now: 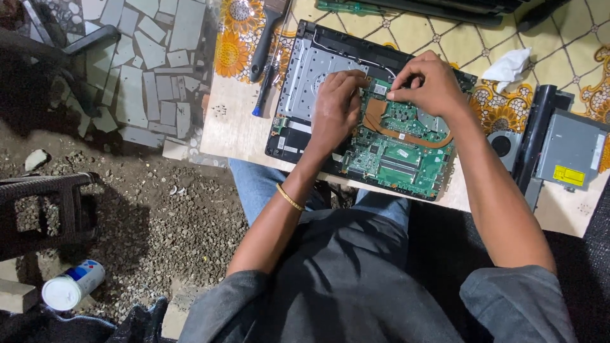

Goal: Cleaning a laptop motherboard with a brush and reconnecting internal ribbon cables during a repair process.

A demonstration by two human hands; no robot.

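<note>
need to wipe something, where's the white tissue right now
In the head view the crumpled white tissue lies on the patterned tablecloth at upper right, just beyond the right hand and above the black bar-shaped part.

The left hand (pixel 337 111) covered the middle of the opened laptop (pixel 305 70), and whatever its curled fingers (pixel 353 81) pinched was too small to tell. The right hand (pixel 432 82) hid the upper part of the green circuit board (pixel 400 159). The brush (pixel 267 38) was cut off by the top edge, as were the dark items there. The desk (pixel 235 127) ran out of view at the right
</note>
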